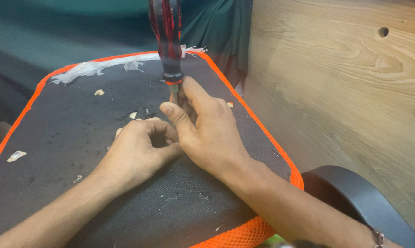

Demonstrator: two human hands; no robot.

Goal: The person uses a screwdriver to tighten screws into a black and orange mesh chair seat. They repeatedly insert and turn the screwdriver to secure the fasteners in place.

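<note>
A screwdriver (pixel 166 39) with a black and red handle stands upright on the underside of a seat pad (pixel 69 133), a dark fabric panel edged in orange mesh. My right hand (pixel 205 131) grips the metal shaft just below the handle, thumb and fingers wrapped around it. My left hand (pixel 138 151) rests curled on the fabric beside it, its fingertips touching the right thumb near the hidden tip. What the left fingers pinch is hidden.
Torn white plastic (pixel 97 68) lies along the pad's far edge. Small pale scraps (pixel 15 156) dot the fabric. A wooden panel (pixel 345 82) rises at the right, with a black curved armrest (pixel 354 197) below it. Green cloth hangs behind.
</note>
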